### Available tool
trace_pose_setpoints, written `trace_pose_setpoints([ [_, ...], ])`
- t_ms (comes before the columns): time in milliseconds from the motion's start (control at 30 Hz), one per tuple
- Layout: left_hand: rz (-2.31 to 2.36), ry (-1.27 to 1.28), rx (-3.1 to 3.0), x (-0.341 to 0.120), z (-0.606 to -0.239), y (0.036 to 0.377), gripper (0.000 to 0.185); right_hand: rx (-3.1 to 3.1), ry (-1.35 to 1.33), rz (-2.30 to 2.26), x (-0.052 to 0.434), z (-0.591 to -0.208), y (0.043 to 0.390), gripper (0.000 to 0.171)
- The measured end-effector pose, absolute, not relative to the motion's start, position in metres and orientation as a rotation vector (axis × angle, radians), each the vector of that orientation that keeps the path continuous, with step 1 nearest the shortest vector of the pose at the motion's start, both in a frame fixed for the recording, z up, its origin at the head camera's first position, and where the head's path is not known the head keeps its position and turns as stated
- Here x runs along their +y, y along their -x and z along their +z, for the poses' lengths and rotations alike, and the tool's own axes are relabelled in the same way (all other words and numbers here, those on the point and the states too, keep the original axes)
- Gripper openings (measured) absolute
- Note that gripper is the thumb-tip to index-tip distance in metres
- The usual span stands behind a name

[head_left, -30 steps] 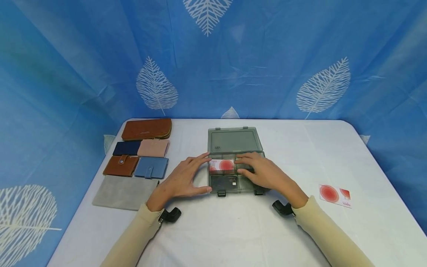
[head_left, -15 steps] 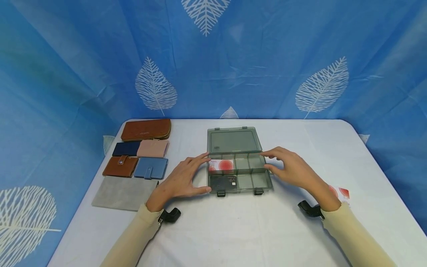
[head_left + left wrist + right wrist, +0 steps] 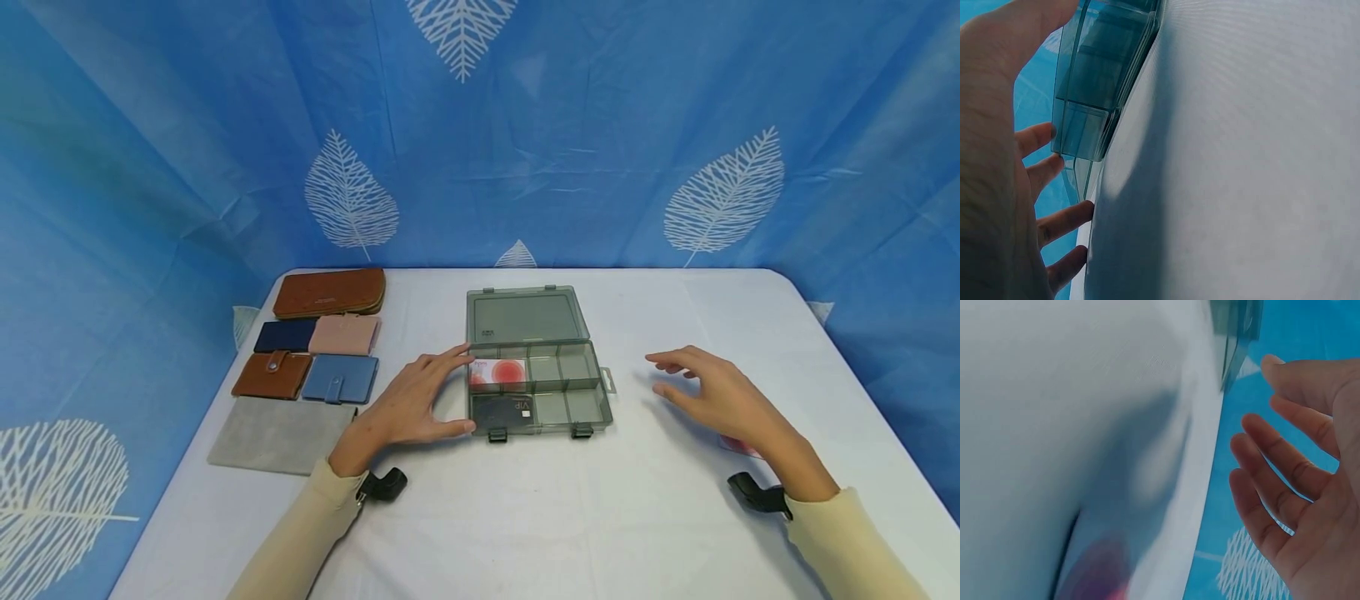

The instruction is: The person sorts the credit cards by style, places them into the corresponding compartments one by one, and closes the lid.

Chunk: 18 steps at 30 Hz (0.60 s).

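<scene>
A smoky clear compartment box (image 3: 572,407) lies with its lid laid back in the middle of the white table (image 3: 525,517). A white card with a red circle (image 3: 498,372) sits in its back left cell and a black VIP card (image 3: 504,408) in its front left cell. My left hand (image 3: 417,403) rests against the box's left wall (image 3: 1094,81), fingers straight. My right hand (image 3: 716,394) hovers to the right of the box, fingers spread and holding nothing (image 3: 1297,487). Another red-circle card (image 3: 738,447) lies mostly hidden under that hand.
Several wallets lie at the table's left: a long brown one (image 3: 330,291), a navy one (image 3: 285,335), a pink one (image 3: 345,333), a brown snap one (image 3: 272,374), a blue one (image 3: 341,377) and a grey pouch (image 3: 277,434). A blue leaf-print curtain (image 3: 480,133) surrounds the table.
My right hand has lifted off the box's cells and moved right, clear of the box and over the loose card. The left hand has stayed at the box's left side.
</scene>
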State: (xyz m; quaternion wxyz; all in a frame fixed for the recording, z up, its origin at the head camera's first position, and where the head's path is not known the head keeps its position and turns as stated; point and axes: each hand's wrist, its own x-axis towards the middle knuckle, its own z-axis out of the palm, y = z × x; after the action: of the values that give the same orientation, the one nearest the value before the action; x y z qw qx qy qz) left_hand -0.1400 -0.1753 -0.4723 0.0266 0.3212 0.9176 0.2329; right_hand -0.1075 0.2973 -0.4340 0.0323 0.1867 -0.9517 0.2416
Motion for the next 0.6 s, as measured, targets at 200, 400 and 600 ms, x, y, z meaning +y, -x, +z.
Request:
trace_pose_setpoints([
  [200, 0.724, -1.001, 2.831, -0.175, -0.473, 0.14, 0.104, -3.012, -0.46, 0.72, 0.323, -0.439, 0.095, 0.048],
  [400, 0.726, -1.008, 2.832, -0.175, -0.472, 0.139, 0.103, -3.059, -0.414, 0.674, 0.35, -0.445, 0.081, 0.05],
  [600, 0.723, -0.992, 2.832, -0.174, -0.473, 0.139, 0.103, -3.147, -0.292, 0.665, 0.381, -0.445, 0.073, 0.057],
])
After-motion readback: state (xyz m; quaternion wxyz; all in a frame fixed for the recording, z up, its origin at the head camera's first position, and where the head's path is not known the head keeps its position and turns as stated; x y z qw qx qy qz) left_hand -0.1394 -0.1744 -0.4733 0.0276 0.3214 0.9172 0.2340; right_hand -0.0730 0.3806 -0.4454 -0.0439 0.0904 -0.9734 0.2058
